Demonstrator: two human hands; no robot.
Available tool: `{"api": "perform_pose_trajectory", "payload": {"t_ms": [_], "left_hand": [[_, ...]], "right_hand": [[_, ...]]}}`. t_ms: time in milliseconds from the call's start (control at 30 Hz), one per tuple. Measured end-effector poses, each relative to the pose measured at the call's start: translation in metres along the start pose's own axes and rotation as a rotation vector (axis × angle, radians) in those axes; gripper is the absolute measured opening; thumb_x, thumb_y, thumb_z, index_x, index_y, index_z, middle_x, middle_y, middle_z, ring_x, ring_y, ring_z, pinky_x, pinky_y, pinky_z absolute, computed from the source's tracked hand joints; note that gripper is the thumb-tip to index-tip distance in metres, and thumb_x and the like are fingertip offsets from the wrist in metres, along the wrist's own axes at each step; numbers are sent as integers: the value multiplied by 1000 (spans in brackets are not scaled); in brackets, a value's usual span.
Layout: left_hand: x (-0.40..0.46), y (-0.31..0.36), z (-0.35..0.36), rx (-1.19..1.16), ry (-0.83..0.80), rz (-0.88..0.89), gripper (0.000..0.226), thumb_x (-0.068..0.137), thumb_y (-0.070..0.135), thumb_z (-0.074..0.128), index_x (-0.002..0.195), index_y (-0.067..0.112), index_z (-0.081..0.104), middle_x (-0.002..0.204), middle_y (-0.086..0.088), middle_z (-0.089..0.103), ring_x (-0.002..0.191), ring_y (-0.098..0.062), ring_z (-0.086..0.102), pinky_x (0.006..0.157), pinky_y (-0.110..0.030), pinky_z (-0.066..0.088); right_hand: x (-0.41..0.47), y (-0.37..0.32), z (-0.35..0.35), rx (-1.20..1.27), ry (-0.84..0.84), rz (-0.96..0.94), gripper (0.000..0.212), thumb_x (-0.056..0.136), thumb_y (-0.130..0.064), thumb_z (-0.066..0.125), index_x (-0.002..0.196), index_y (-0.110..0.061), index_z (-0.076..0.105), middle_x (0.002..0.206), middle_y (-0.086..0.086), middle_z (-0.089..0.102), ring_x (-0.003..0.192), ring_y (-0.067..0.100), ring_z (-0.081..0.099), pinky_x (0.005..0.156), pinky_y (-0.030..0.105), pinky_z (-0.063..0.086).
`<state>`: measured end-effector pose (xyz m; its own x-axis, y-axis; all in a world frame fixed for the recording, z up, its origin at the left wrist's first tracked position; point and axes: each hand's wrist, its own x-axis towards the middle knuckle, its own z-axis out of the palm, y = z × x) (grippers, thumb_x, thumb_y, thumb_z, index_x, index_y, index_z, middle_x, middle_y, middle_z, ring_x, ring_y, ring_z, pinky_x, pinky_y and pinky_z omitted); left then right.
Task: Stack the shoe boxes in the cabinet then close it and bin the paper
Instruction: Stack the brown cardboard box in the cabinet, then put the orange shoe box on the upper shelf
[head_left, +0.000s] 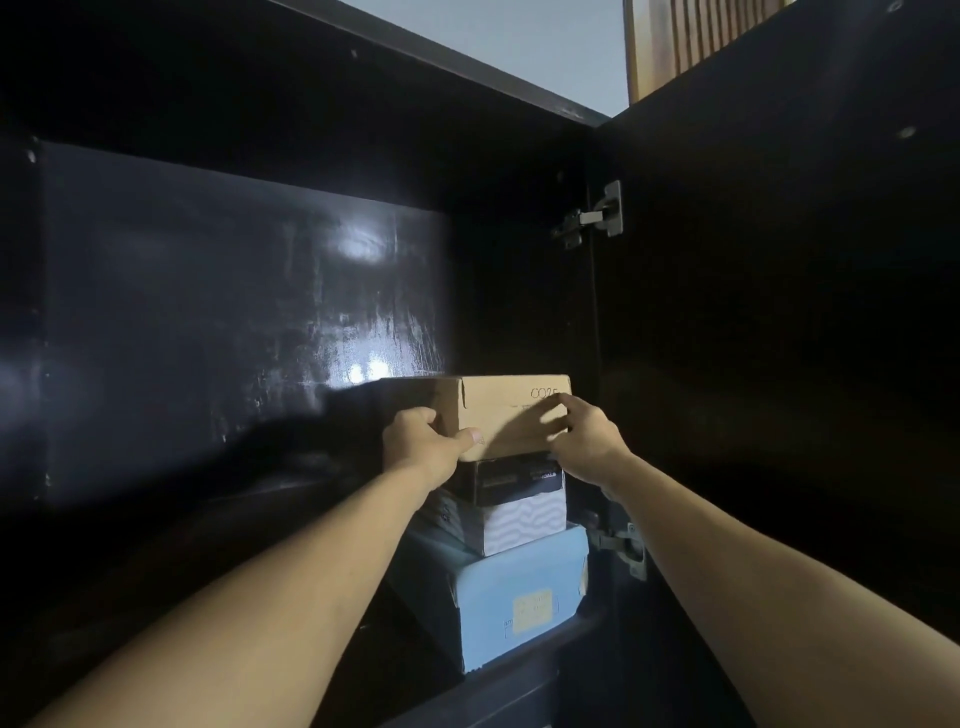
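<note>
- Head view: four shoe boxes stand in one stack at the right side of the black cabinet: a brown cardboard box on top, a black box under it, a white wavy-patterned box below that, and a light blue box at the bottom.
- Two bare hands reach in. The left hand grips the brown box's near left corner, thumb on the front face and fingers curled round the side. The right hand touches the front face near its right edge with bent fingertips; whether it truly grips cannot be told.
- Two metal hinges show, the upper hinge and the lower hinge, on the open door at right.
- The stack sits close to the hinge side; dark open room lies to its left and above the brown box.
- The brown box is plain, with handwritten marks near its upper right corner; the blue box bears a yellowish label.
</note>
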<state>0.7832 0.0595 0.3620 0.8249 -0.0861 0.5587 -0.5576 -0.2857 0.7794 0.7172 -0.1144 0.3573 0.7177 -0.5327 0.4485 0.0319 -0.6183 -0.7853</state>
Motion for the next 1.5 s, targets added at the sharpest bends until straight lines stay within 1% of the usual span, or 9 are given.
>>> {"api": "perform_pose_trajectory", "payload": {"t_ms": [100, 233, 433, 633, 733, 900, 1033, 1367, 1500], "left_hand": [[1, 0, 3, -8, -16, -6, 54, 72, 25, 84, 119, 4, 65, 119, -10, 67, 98, -21, 61, 87, -27, 49], [0, -2, 5, -15, -54, -22, 56, 72, 22, 85, 120, 3, 64, 121, -9, 66, 94, -16, 56, 82, -23, 45], [-11, -4, 4, 55, -22, -22, 57, 70, 31, 85, 118, 8, 63, 119, -5, 65, 107, -23, 62, 78, -26, 48], [-68, 10, 6, 172, 95, 153, 34, 76, 27, 77, 102, 14, 59, 112, -6, 58, 106, -25, 57, 74, -31, 46], [-103, 13, 19, 146, -193, 151, 26, 76, 32, 77, 90, 15, 63, 98, -2, 68, 87, -21, 62, 69, -29, 52], [-180, 38, 49, 252, -856, 163, 36, 69, 41, 83, 86, 14, 67, 88, -8, 68, 86, -24, 65, 70, -31, 48], [-251, 62, 77, 285, -1219, 189, 44, 73, 42, 80, 107, 18, 65, 87, 0, 67, 81, -14, 65, 65, -29, 55], [-417, 86, 179, 215, -1606, 312, 59, 74, 47, 79, 120, 13, 63, 94, 3, 63, 91, -15, 63, 75, -32, 56], [-477, 68, 233, 219, -1637, 261, 50, 76, 40, 79, 113, 11, 65, 119, 0, 60, 105, -21, 61, 88, -37, 54]], "right_hand": [[1, 0, -3, -59, -66, 9, 76, 86, 1, 45, 155, -21, 20, 150, 11, 40, 125, 27, 50, 97, 34, 51], [3, 3, -8, -80, -158, 26, 80, 88, -1, 45, 156, -29, 13, 150, 9, 37, 71, 13, 52, 46, 20, 41], [-22, 3, -21, -161, -131, 65, 66, 90, -3, 54, 150, -17, 30, 137, 14, 53, 103, 34, 65, 80, 45, 59], [-83, 1, -75, -158, -100, 225, 54, 91, -10, 65, 141, -13, 45, 101, 12, 66, 86, 25, 70, 64, 38, 62], [-132, 5, -111, -237, -143, 247, 48, 92, -14, 65, 137, -9, 49, 105, 13, 67, 91, 24, 70, 74, 43, 62], [-218, 28, -170, -370, -168, 358, 34, 91, -17, 66, 122, -5, 61, 109, 16, 70, 92, 26, 72, 79, 49, 60], [-286, 54, -220, -450, -162, 471, 20, 90, -20, 67, 109, -12, 68, 111, 10, 69, 91, 25, 72, 78, 47, 61], [-428, 166, -321, -522, -71, 872, 29, 89, -22, 69, 111, -3, 68, 102, 17, 72, 92, 28, 72, 78, 48, 61], [-464, 225, -351, -553, -10, 989, 33, 87, -22, 72, 112, -2, 68, 86, 15, 69, 74, 23, 68, 76, 50, 60]]}}
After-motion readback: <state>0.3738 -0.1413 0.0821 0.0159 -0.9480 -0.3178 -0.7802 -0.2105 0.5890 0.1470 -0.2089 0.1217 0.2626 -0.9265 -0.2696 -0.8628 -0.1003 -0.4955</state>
